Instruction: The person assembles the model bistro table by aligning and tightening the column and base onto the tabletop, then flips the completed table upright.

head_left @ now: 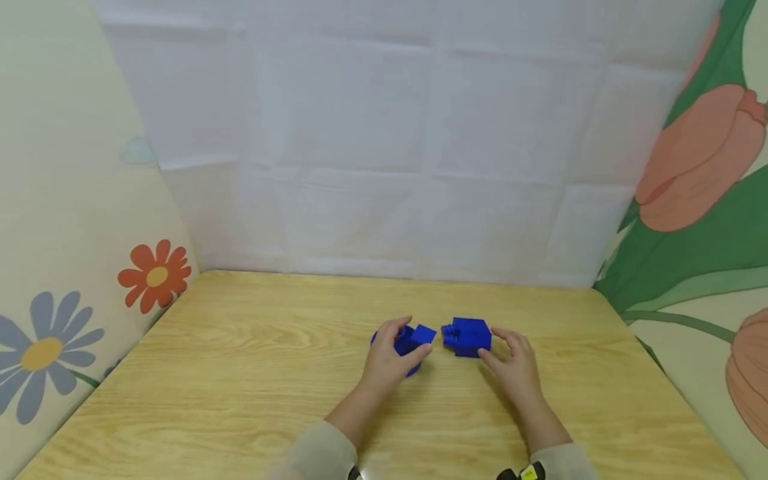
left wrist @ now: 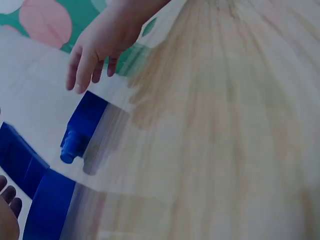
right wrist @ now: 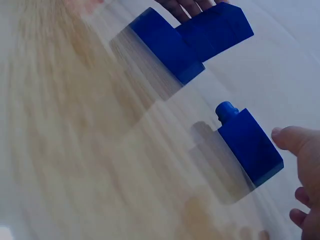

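Two blue toy building blocks [head_left: 425, 335] sit together on the table, one set crosswise against the other. My left hand [head_left: 385, 363] reaches around them with thumb and fingers spread, covering part of them in the head view. In the left wrist view a gap shows between its fingertips [left wrist: 9, 194] and the blocks. Further right, a single blue building block [head_left: 471, 337] lies on its side, studs pointing left towards the pair. Beside its right end is my right hand [head_left: 517, 367], thumb and fingers parted. The right wrist view shows the thumb [right wrist: 290, 138] just off the block.
Both blocks and hands are over a light wood-grain table [head_left: 252, 387]. A creased white cloth [head_left: 384, 133] hangs along the back edge. Flower-patterned panels [head_left: 54, 200] flank the table on both sides.
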`<action>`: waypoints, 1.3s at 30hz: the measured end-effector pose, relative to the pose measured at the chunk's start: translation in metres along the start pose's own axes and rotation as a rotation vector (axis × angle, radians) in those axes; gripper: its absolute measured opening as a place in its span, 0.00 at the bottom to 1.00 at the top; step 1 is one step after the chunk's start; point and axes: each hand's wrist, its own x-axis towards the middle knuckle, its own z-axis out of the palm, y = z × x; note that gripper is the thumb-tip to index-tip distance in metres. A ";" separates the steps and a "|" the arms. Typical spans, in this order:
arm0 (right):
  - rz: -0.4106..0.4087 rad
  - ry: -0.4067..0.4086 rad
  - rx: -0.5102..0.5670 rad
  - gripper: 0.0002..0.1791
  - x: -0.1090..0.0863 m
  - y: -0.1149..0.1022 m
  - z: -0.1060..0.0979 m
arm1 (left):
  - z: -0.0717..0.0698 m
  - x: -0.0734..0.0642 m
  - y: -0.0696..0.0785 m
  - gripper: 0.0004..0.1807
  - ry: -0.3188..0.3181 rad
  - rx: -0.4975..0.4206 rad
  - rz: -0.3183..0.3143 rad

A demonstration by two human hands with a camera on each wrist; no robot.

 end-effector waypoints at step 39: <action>-0.004 0.020 -0.158 0.32 -0.005 0.004 0.014 | -0.028 -0.010 -0.017 0.25 -0.006 -0.088 -0.068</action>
